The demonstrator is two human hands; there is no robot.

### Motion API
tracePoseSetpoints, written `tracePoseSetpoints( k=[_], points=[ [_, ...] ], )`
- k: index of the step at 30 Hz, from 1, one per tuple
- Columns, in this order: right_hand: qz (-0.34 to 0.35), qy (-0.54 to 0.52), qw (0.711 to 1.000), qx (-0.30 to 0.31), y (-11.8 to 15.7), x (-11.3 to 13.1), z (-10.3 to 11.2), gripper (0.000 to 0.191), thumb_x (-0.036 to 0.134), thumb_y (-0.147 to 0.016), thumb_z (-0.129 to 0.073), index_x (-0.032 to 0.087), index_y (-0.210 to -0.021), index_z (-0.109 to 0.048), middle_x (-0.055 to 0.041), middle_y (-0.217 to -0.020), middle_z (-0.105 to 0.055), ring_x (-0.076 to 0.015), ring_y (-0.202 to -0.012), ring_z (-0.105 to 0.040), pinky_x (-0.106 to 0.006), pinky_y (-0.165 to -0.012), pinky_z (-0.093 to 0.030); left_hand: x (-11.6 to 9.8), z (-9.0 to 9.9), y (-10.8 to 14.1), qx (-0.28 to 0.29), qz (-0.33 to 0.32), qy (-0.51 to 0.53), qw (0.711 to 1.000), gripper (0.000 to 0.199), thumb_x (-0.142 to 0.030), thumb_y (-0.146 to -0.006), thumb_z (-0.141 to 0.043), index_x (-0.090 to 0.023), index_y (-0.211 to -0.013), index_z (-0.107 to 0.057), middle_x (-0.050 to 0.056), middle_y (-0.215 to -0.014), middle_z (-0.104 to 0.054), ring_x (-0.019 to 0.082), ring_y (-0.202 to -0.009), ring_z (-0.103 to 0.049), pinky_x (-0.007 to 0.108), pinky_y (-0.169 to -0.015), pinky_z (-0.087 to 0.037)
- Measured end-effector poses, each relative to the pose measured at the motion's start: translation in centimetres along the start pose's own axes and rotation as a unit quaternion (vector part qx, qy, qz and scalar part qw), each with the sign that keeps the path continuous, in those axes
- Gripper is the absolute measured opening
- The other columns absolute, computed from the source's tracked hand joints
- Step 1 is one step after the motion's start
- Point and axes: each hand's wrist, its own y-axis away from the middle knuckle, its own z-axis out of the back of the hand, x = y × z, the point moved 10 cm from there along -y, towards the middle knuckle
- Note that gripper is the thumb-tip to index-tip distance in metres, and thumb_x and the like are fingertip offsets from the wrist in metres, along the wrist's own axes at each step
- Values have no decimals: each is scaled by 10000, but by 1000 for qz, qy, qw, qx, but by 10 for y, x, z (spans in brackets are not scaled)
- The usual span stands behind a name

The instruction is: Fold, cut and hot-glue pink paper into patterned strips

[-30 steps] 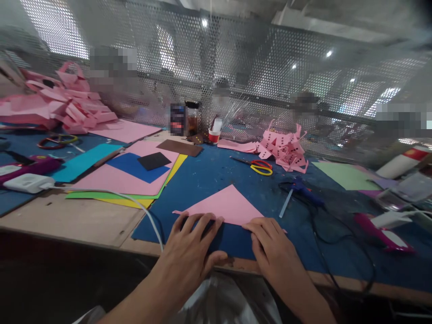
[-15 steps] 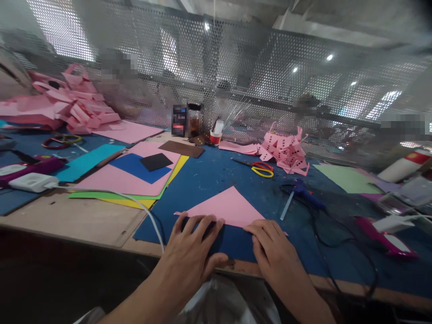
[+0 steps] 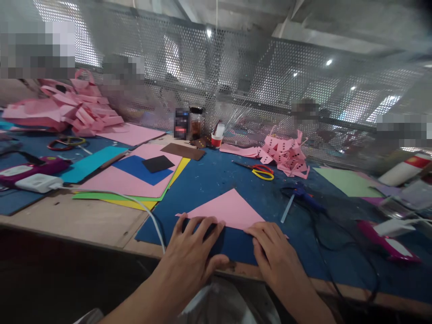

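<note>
1. Barely anything moved since the earlier frame: bench items sit slightly lower in the head view, likely camera drift; both hands stay put.
2. Head view, pink paper [image 3: 229, 207]: flat on the blue mat [image 3: 209, 173], peak pointing away, long edge toward the person, between and partly under the hands.
3. Left hand [image 3: 189, 252]: open, fingers spread along the long edge, thumb out, probably to stop it lifting.
4. Right hand [image 3: 278, 254]: open, fingers close together, tips on the edge's other end, seemingly pinning it flat. Pressure: can't tell.
5. Scissors [image 3: 263, 172] and glue gun [image 3: 305, 195] lie beyond, likely kept within reach but off the paper.
6. Black piece [image 3: 158, 164] tops a blue piece [image 3: 138, 171] on stacked sheets [image 3: 124, 184], at the left, apparently parked aside.
</note>
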Motion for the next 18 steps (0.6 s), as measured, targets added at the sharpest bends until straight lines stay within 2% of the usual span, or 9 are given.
tracePoseSetpoints(
  k=[6,9,14,18],
  points=[
    [10,35,999,28,0,2,-5,387,84,-965,-471,269,-1282,-594,-74,-1142,-610,-241,-1044,-583,-406,-843,-494,-1,-2,1,-6,-1,-3,1000,584,-605,-976,-430,-279,-1458,-471,81,-1386,-580,315,-1246,-471,595,-1104,-242],
    [13,66,997,34,-3,6,-8,345,143,-982,-505,278,-1283,-607,-74,-1099,-615,-246,-998,-587,-400,-791,-496,-1,-2,0,-8,4,-9,1000,584,-614,-970,-431,-308,-1466,-464,82,-1387,-578,324,-1241,-475,609,-1096,-243],
    [24,135,990,24,-13,19,-9,315,336,-958,-619,316,-1272,-634,-66,-986,-611,-260,-888,-583,-390,-689,-475,-1,-2,0,-6,5,-10,1000,565,-616,-967,-435,-344,-1461,-469,76,-1384,-582,329,-1235,-482,617,-1084,-257],
    [19,128,991,28,-15,20,-9,306,354,-952,-632,343,-1258,-639,-53,-972,-595,-251,-880,-575,-390,-691,-471,0,-3,0,-3,17,1,1000,559,-628,-960,-437,-360,-1448,-479,60,-1395,-580,318,-1246,-482,611,-1096,-256]
  ],
)
